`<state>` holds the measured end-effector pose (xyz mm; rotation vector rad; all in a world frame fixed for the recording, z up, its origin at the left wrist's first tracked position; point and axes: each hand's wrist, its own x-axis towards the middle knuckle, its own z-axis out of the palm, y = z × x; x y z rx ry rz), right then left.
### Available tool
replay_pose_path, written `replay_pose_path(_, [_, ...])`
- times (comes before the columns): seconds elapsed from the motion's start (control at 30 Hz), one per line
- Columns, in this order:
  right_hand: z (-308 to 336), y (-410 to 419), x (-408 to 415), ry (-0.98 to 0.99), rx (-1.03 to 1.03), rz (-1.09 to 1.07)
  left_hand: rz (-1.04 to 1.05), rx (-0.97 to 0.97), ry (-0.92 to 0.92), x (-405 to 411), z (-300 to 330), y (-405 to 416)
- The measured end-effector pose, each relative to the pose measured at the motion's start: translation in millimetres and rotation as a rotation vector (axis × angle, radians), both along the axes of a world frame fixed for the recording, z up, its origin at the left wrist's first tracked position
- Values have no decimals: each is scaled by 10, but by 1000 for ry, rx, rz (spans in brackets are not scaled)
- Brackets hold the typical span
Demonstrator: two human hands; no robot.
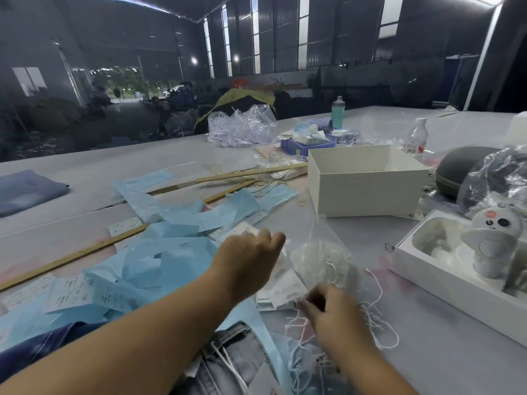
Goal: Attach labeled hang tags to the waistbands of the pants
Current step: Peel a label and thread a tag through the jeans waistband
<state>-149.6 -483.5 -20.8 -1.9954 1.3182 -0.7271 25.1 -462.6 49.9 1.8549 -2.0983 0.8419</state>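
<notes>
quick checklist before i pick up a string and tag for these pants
1. Pants within reach at the near table edge: ok.
2. Loose white strings beside the right hand: ok.
3. Printed tags between the hands: ok.
4. Left hand free: cannot tell, blurred, fingers curled over papers.
5. Right hand's grip on a string: cannot tell, blurred.
6. Clear bag of strings reachable: ok.

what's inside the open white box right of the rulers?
Only bare inner walls of the white box show from this angle. Its floor is hidden by the near wall, so any contents cannot be seen.
</notes>
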Motion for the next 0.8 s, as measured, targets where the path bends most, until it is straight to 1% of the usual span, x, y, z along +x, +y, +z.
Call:
replay_pose_path(0.07, [71,-22,5,-136,55,-14,16,12,55,14,-34,36])
replay_pose_path(0.13, [122,-45,23,-253,70,-23,1,-26,125,31,-37,6])
replay_pose_path(0.2, [148,-38,49,-321,64,-18,-4,-30,151,24,-47,7])
replay_pose_path(0.37, [123,-66,156,-365,98,-56,-46,-128,290,24,-23,26])
replay_pose_path(0.5, [109,-83,250,-431,233,-45,-133,-93,273,2,-29,70])
replay_pose_path(0.6, [93,-144,361,-372,282,-64,-192,-68,266,-7,-24,83])
replay_pose_path(0.7, [95,-199,475,-379,412,-89,-228,-39,276,50,-36,72])
replay_pose_path(0.8, [91,-239,528,-356,402,-145,-233,-36,316,91,-22,78])
